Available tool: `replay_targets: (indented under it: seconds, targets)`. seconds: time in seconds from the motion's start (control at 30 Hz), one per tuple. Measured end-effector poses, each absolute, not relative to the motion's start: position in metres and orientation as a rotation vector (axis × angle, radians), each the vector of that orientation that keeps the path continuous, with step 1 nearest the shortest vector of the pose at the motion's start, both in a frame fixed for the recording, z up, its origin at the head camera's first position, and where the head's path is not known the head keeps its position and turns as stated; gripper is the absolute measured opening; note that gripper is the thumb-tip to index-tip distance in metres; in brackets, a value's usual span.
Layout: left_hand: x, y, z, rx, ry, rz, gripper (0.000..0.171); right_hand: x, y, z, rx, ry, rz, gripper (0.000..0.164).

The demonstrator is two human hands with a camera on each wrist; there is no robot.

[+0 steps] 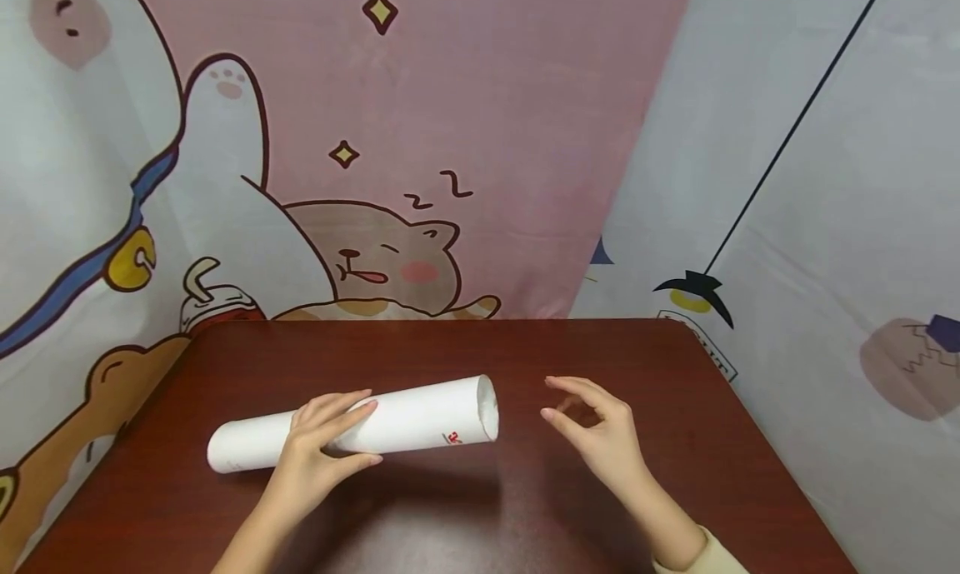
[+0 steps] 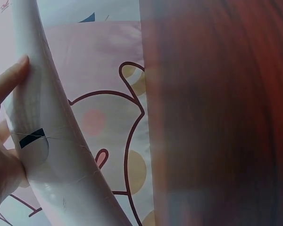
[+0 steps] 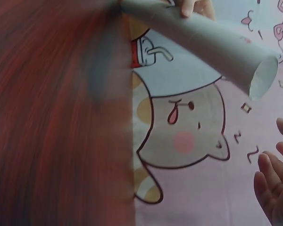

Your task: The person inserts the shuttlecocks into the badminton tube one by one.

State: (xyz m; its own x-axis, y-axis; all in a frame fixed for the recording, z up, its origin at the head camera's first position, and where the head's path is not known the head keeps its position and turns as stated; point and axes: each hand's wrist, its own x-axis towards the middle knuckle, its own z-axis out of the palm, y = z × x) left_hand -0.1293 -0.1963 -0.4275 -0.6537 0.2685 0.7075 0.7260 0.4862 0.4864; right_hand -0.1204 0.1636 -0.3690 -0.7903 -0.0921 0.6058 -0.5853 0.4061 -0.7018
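My left hand [image 1: 318,449] grips a long white tube [image 1: 420,414] around its middle, thumb on the near side and fingers over the top. The tube lies sideways above the table, its right end a little higher and showing a round open mouth. A small red mark is printed near that mouth. In the left wrist view the tube [image 2: 61,174] also bears a black patch and fine creases. My right hand [image 1: 603,432] hovers to the right of the mouth, apart from it, fingers bent loosely with a gap to the thumb and nothing held.
A dark reddish-brown table [image 1: 570,507] spreads under both hands, with the tube's shadow on it. Behind stands a cloth backdrop [image 1: 525,141] with cartoon animals on pink and white, reaching down along the table's back and sides.
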Motion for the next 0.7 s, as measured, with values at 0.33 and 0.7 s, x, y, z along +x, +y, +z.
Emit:
replay_targets:
  seconds: [0.33, 0.7]
  targets:
    - [-0.137, -0.202, -0.428, -0.795, -2.269, -1.029, 0.070, -0.133, 0.191, -0.384, 0.587, -2.249, 1.313, 0.044]
    - [-0.149, -0.204, -0.439, -0.811, -2.328, -0.933, 0.073, -0.139, 0.217, -0.402, 0.561, -2.307, 1.266, 0.051]
